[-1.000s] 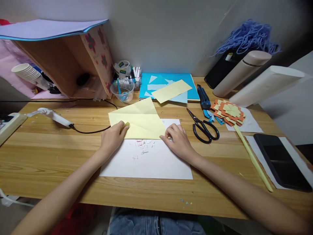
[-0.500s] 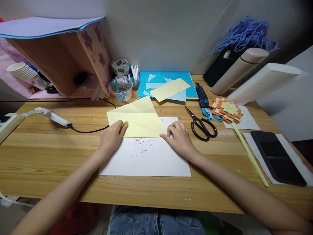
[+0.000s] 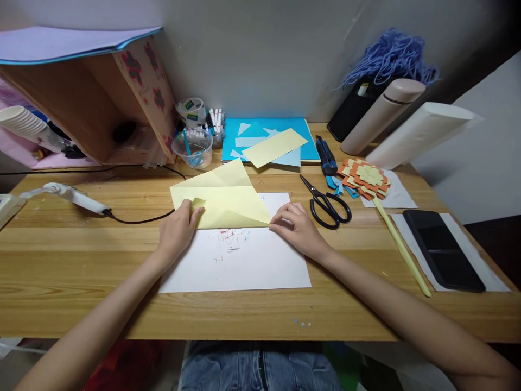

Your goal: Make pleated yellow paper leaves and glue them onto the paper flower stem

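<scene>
Yellow paper (image 3: 228, 203): a folded sheet that lies flat across the far edge of the white sheet (image 3: 244, 266), with its upper flap reaching past that edge onto the desk (image 3: 81, 260).
Left hand (image 3: 177, 231): at the far left corner of the white sheet, fingers drawn narrow and pinching the paper's left corner, which curls up a little.
Right hand (image 3: 297, 228): on the far right part of the white sheet, fingertips closed on the paper's near right corner.
White sheet: lies flat at the middle of the desk, with small red and blue marks near its far edge.
Scissors (image 3: 328, 203): just right of the white sheet's far right corner, black handles toward the person.
Paper flower (image 3: 366, 176): further right of the white sheet, beyond the scissors.
Phone (image 3: 443, 250): well right of the white sheet, screen dark.
Glue gun (image 3: 75, 196): well left of the white sheet, its black cord running toward the sheet's far left corner.
Blue card (image 3: 309, 138): beyond the white sheet, against the wall.
</scene>
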A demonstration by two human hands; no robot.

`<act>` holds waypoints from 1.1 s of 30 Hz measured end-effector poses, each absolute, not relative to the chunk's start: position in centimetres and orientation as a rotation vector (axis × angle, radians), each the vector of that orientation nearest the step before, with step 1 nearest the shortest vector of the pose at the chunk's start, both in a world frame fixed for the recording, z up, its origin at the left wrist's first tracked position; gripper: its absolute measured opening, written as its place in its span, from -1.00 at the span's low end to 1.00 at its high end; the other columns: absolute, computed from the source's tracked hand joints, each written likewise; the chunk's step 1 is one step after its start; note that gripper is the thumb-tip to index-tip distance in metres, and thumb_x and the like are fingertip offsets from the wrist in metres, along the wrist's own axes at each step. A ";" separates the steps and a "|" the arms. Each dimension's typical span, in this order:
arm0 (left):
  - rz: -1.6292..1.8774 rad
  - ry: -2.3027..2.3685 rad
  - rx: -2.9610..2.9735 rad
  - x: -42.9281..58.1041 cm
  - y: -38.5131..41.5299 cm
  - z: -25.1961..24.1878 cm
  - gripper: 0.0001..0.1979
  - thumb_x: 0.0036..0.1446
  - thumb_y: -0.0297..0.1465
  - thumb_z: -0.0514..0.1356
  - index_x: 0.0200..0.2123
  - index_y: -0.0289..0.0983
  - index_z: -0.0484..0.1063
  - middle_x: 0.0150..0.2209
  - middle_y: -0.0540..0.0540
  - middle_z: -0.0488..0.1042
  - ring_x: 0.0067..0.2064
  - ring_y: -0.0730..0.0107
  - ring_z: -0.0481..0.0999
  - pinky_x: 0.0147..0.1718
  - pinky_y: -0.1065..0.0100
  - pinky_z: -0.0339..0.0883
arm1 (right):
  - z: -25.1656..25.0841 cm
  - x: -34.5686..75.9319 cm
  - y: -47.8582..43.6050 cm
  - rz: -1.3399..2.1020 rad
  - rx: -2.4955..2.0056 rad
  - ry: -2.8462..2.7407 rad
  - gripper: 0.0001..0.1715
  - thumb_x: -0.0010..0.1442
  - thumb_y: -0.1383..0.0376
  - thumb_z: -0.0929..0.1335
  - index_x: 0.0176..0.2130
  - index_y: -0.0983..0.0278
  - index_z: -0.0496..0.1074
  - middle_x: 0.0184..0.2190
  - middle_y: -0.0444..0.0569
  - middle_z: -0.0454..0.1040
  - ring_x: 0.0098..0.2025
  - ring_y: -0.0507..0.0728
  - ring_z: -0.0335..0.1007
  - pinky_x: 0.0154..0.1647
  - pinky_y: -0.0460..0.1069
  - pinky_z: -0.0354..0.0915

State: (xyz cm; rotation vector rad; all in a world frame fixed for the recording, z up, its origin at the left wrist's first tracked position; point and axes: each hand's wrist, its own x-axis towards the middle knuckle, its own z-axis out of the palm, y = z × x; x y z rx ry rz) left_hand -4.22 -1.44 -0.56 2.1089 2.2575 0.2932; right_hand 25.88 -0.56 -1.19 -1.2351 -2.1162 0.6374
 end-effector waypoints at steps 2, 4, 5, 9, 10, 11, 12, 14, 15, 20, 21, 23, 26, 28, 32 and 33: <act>0.509 2.113 2.062 -4.9 -1.6 -0.6 -0.73 0.21 -0.14 -0.06 -0.31 -0.22 0.23 -0.47 -0.03 0.38 -0.46 0.31 0.35 -0.51 0.37 0.03 | -1.2 26.1 -0.5 0.559 -1.131 -2.150 -0.93 0.15 0.29 0.34 -0.37 0.20 0.44 -0.36 -0.05 0.41 -0.19 0.16 0.23 -0.13 0.08 0.22; 0.686 1.832 2.019 -5.7 -1.8 -0.4 -0.77 0.17 -0.18 0.02 -0.30 -0.22 0.27 -0.41 -0.02 0.40 -0.40 0.34 0.38 -0.42 0.37 0.17 | -1.4 26.4 -0.2 0.486 -1.003 -2.223 -0.89 0.18 0.31 0.31 -0.35 0.21 0.45 -0.37 -0.03 0.43 -0.20 0.15 0.24 -0.15 0.07 0.23; 0.714 1.670 2.001 -6.0 -2.0 -0.3 -0.79 0.14 -0.19 0.06 -0.30 -0.22 0.31 -0.36 -0.03 0.43 -0.35 0.34 0.40 -0.36 0.37 0.22 | -1.4 26.6 0.0 0.469 -0.944 -2.269 -0.87 0.20 0.32 0.30 -0.34 0.21 0.45 -0.37 -0.03 0.44 -0.21 0.15 0.25 -0.16 0.07 0.24; 0.680 1.435 1.905 -6.9 -2.3 -0.2 -0.80 0.10 -0.23 0.11 -0.39 -0.21 0.44 -0.33 -0.06 0.48 -0.27 0.31 0.43 -0.27 0.32 0.28 | -1.4 27.1 0.4 0.529 -0.914 -2.358 -0.82 0.23 0.30 0.26 -0.32 0.22 0.45 -0.33 -0.01 0.43 -0.22 0.14 0.28 -0.18 0.05 0.24; 0.690 1.493 1.880 -7.0 -2.4 -0.2 -0.80 0.09 -0.23 0.11 -0.40 -0.21 0.45 -0.36 -0.05 0.48 -0.31 0.32 0.42 -0.30 0.33 0.27 | -1.3 27.1 0.4 0.558 -0.952 -2.345 -0.83 0.23 0.28 0.27 -0.33 0.21 0.45 -0.32 -0.01 0.42 -0.21 0.13 0.28 -0.16 0.05 0.24; 0.701 1.563 1.862 -7.0 -2.4 -0.2 -0.80 0.08 -0.23 0.12 -0.41 -0.21 0.44 -0.39 -0.04 0.46 -0.35 0.34 0.40 -0.35 0.34 0.26 | -1.1 27.0 0.4 0.589 -0.995 -2.319 -0.84 0.21 0.27 0.29 -0.34 0.21 0.45 -0.31 -0.01 0.41 -0.21 0.13 0.28 -0.14 0.05 0.24; 0.701 1.622 1.854 -6.9 -2.4 -0.2 -0.79 0.08 -0.22 0.12 -0.42 -0.21 0.43 -0.42 -0.02 0.43 -0.38 0.36 0.37 -0.39 0.36 0.24 | -1.0 26.9 0.3 0.620 -1.037 -2.285 -0.86 0.19 0.26 0.31 -0.36 0.21 0.45 -0.30 -0.02 0.40 -0.20 0.13 0.28 -0.13 0.06 0.23; 0.670 1.666 1.877 -6.5 -2.3 -0.1 -0.77 0.08 -0.19 0.12 -0.46 -0.21 0.39 -0.46 0.00 0.38 -0.42 0.39 0.32 -0.43 0.38 0.19 | -0.8 26.6 0.1 0.679 -1.115 -2.200 -0.88 0.15 0.25 0.35 -0.42 0.22 0.44 -0.30 -0.04 0.39 -0.20 0.13 0.29 -0.11 0.06 0.22; 0.656 1.669 1.897 -6.3 -2.3 -0.1 -0.76 0.09 -0.18 0.11 -0.48 -0.22 0.36 -0.47 0.01 0.36 -0.42 0.40 0.31 -0.44 0.39 0.17 | -0.8 26.5 0.0 0.700 -1.154 -2.157 -0.87 0.13 0.25 0.36 -0.44 0.22 0.43 -0.30 -0.05 0.38 -0.19 0.13 0.29 -0.10 0.06 0.22; 0.618 1.833 2.058 -5.5 -2.2 0.2 -0.65 0.14 -0.18 0.05 -0.59 -0.22 0.07 -0.56 0.06 0.14 -0.49 0.45 0.18 -0.49 0.41 0.05 | -1.2 25.9 -0.2 0.702 -1.327 -2.022 -0.89 0.08 0.24 0.38 -0.45 0.22 0.43 -0.31 -0.07 0.35 -0.18 0.13 0.27 -0.07 0.07 0.19; 0.602 1.878 2.093 -5.4 -2.2 0.2 -0.63 0.14 -0.18 0.05 -0.59 -0.21 0.02 -0.57 0.07 0.11 -0.51 0.45 0.15 -0.49 0.40 0.02 | -1.3 25.9 -0.3 0.699 -1.354 -2.009 -0.89 0.07 0.24 0.38 -0.45 0.21 0.43 -0.30 -0.07 0.34 -0.17 0.13 0.26 -0.06 0.07 0.18; 0.564 1.929 2.135 -5.3 -2.2 0.2 -0.61 0.15 -0.18 0.05 -0.58 -0.21 -0.03 -0.57 0.08 0.09 -0.51 0.45 0.14 -0.49 0.40 0.00 | -1.3 25.7 -0.3 0.698 -1.404 -1.989 -0.89 0.06 0.24 0.39 -0.46 0.21 0.43 -0.29 -0.07 0.33 -0.15 0.14 0.25 -0.04 0.07 0.17; 0.513 1.966 2.162 -5.1 -2.2 0.3 -0.62 0.16 -0.18 0.03 -0.57 -0.20 -0.04 -0.55 0.06 0.12 -0.50 0.44 0.16 -0.49 0.40 0.00 | -1.1 25.5 -0.4 0.691 -1.470 -1.964 -0.89 0.04 0.25 0.39 -0.49 0.21 0.43 -0.27 -0.07 0.32 -0.13 0.15 0.22 -0.02 0.08 0.15; 0.486 1.994 2.178 -5.0 -2.2 0.3 -0.63 0.16 -0.18 0.03 -0.56 -0.20 -0.04 -0.54 0.05 0.14 -0.50 0.44 0.17 -0.49 0.39 -0.01 | -1.0 25.3 -0.5 0.682 -1.503 -1.958 -0.89 0.02 0.26 0.39 -0.50 0.21 0.42 -0.27 -0.07 0.32 -0.13 0.16 0.22 -0.02 0.09 0.14; 0.412 2.064 2.189 -4.7 -2.2 0.4 -0.65 0.15 -0.17 0.03 -0.55 -0.20 -0.01 -0.52 0.03 0.17 -0.49 0.43 0.19 -0.51 0.39 -0.02 | -1.0 25.0 -0.5 0.658 -1.538 -1.965 -0.88 0.02 0.25 0.38 -0.51 0.21 0.41 -0.27 -0.07 0.32 -0.13 0.17 0.21 -0.02 0.11 0.12; 0.396 2.079 2.193 -4.6 -2.2 0.4 -0.66 0.15 -0.17 0.03 -0.55 -0.20 0.01 -0.52 0.03 0.18 -0.48 0.43 0.19 -0.51 0.39 -0.03 | -1.1 25.0 -0.6 0.648 -1.543 -1.966 -0.88 0.02 0.25 0.38 -0.51 0.21 0.41 -0.26 -0.07 0.32 -0.13 0.17 0.21 -0.02 0.11 0.12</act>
